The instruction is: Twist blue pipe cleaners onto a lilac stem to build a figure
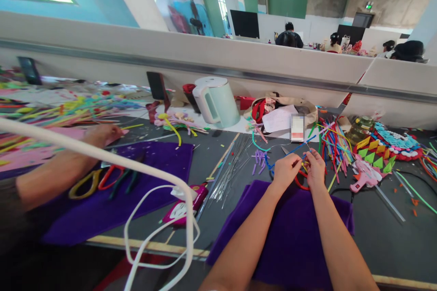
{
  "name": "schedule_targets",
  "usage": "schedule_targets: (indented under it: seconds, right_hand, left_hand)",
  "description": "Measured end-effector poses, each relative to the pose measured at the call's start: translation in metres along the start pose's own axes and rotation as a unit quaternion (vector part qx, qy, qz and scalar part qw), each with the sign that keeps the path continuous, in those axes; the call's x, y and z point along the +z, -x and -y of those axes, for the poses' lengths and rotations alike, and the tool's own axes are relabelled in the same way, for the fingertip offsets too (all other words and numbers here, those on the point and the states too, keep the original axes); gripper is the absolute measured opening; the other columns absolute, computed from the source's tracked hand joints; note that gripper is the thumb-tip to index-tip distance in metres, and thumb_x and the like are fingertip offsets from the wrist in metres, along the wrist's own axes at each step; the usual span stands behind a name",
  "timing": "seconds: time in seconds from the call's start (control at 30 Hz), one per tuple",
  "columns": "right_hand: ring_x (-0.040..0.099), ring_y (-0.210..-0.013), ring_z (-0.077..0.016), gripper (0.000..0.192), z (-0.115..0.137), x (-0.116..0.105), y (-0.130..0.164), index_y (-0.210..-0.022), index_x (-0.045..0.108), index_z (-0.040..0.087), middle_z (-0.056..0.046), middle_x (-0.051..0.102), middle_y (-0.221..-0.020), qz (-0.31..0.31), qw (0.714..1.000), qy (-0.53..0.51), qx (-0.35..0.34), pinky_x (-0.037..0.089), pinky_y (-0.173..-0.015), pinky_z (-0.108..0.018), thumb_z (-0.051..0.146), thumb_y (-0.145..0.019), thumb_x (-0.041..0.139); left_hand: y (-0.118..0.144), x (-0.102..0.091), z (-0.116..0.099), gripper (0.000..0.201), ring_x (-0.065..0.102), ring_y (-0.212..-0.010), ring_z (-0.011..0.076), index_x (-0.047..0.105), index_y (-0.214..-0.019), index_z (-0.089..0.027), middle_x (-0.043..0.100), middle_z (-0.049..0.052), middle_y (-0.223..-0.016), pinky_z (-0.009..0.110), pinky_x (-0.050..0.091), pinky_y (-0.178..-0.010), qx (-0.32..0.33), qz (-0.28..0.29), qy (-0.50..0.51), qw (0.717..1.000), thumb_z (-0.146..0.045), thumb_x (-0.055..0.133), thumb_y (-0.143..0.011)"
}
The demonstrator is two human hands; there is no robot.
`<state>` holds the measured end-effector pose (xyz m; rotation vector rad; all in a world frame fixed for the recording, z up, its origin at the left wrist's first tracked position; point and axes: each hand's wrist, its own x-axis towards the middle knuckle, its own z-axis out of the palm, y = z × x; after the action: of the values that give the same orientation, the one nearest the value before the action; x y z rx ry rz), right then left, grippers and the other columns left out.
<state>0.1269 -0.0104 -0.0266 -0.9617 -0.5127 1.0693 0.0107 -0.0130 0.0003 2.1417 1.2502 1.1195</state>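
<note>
My left hand [286, 170] and my right hand [315, 167] meet above the far edge of a purple cloth [293, 236]. Both pinch a thin blue pipe cleaner [296, 149] that runs up and away to the right from my fingers. A red looped strip [300, 183] lies on the grey table just under my hands. Small purple stem pieces [258, 159] lie a little to the left of my left hand.
A co-worker's arm [61, 168] rests at left beside pliers and scissors [102, 179] on another purple cloth. A white cable [160, 218] crosses the foreground. Also here: a pale green kettle [216, 102], metal wires [230, 168], a pink glue gun [363, 179], coloured stems [332, 145].
</note>
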Motion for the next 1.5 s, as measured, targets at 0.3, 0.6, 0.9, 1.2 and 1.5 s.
schedule_targets:
  seconds: [0.3, 0.6, 0.9, 1.2, 1.5]
  right_hand:
    - [0.056, -0.053, -0.0092, 0.059, -0.003, 0.001, 0.000, -0.112, 0.044, 0.017, 0.000, 0.068, -0.073, -0.031, 0.995, 0.052, -0.079, 0.042, -0.046, -0.019, 0.032, -0.063, 0.073]
    - [0.057, -0.053, -0.0095, 0.041, -0.004, -0.002, -0.004, -0.090, 0.052, 0.016, -0.003, 0.070, -0.075, -0.031, 0.999, 0.010, -0.042, 0.042, -0.045, -0.018, 0.033, -0.059, 0.074]
    - [0.048, -0.050, -0.0075, 0.026, 0.001, -0.005, -0.007, -0.085, 0.065, 0.015, 0.000, 0.064, -0.068, 0.008, 0.987, 0.128, -0.092, 0.033, -0.041, -0.018, 0.031, -0.064, 0.066]
    - [0.056, -0.062, -0.0117, 0.035, 0.006, -0.007, -0.007, -0.104, 0.060, 0.015, -0.006, 0.067, -0.085, 0.056, 0.981, 0.143, -0.116, 0.044, -0.048, -0.020, 0.031, -0.073, 0.059]
    - [0.061, -0.080, -0.0175, 0.032, 0.001, -0.004, -0.001, -0.106, 0.061, 0.018, -0.007, 0.065, -0.092, 0.045, 0.923, 0.307, -0.228, 0.049, -0.071, -0.030, 0.033, -0.079, 0.054]
  left_hand:
    - [0.002, 0.003, 0.004, 0.015, 0.055, -0.065, 0.0117, 0.061, -0.074, -0.020, 0.062, 0.000, -0.072, 0.022, 0.034, -0.059, 0.053, -0.009, -0.100, 0.993, -0.023, 0.051, -0.085]
    - [0.003, 0.005, 0.003, 0.018, 0.056, -0.067, 0.0123, 0.061, -0.074, -0.019, 0.062, 0.001, -0.073, 0.023, 0.035, -0.060, 0.061, -0.006, -0.111, 0.992, -0.024, 0.049, -0.087]
    - [0.001, 0.005, 0.004, 0.016, 0.055, -0.064, 0.0109, 0.062, -0.074, -0.020, 0.062, -0.001, -0.071, 0.022, 0.034, -0.060, 0.045, -0.021, -0.076, 0.996, -0.023, 0.051, -0.086]
    - [0.000, 0.005, 0.009, 0.015, 0.055, -0.066, 0.0126, 0.061, -0.074, -0.020, 0.062, 0.000, -0.072, 0.023, 0.033, -0.060, 0.016, 0.018, -0.100, 0.995, -0.027, 0.052, -0.085]
    - [0.001, 0.006, 0.010, 0.020, 0.056, -0.069, 0.0145, 0.060, -0.076, -0.021, 0.061, 0.002, -0.074, 0.025, 0.033, -0.060, 0.026, 0.028, -0.162, 0.986, -0.030, 0.047, -0.088]
